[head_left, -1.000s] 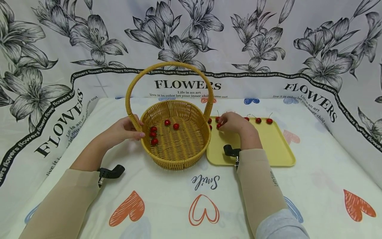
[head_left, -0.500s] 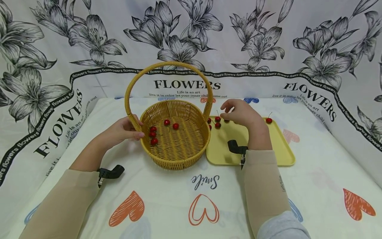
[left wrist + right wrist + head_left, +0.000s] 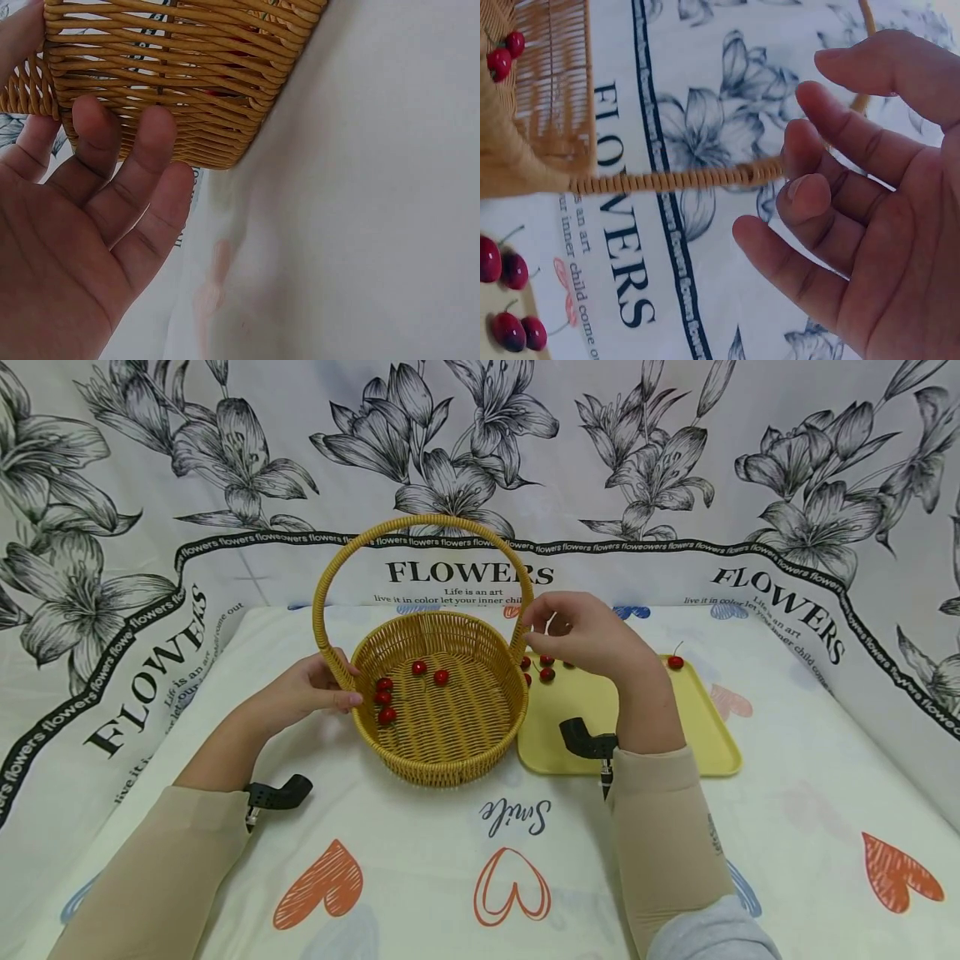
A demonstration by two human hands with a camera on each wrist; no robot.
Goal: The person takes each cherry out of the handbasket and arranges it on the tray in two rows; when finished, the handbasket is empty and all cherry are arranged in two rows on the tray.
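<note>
My left hand (image 3: 306,695) grips the left side of the yellow wicker basket (image 3: 450,772), where the handle meets the rim. In the left wrist view, its fingers (image 3: 154,142) lie against the woven outer wall. Several red cherries (image 3: 387,716) lie inside the basket, mostly to the left. My right hand (image 3: 596,639) is raised at the right side of the tall handle (image 3: 433,520). Its fingers are loosely bent, and nothing shows between them in the right wrist view. Below it, several cherries (image 3: 547,675) lie at the left end of the yellow tray (image 3: 637,756).
Close beside the basket, the tray carries a single stemmed cherry (image 3: 675,662) near its far right corner. A white cloth (image 3: 420,877) printed with hearts covers the table. Behind stands a floral-printed backdrop (image 3: 465,460).
From the cherries on the tray, my right hand has lifted and moved left to the basket handle, its fingers loosening. Those cherries still lie there. The left hand and basket stay put.
</note>
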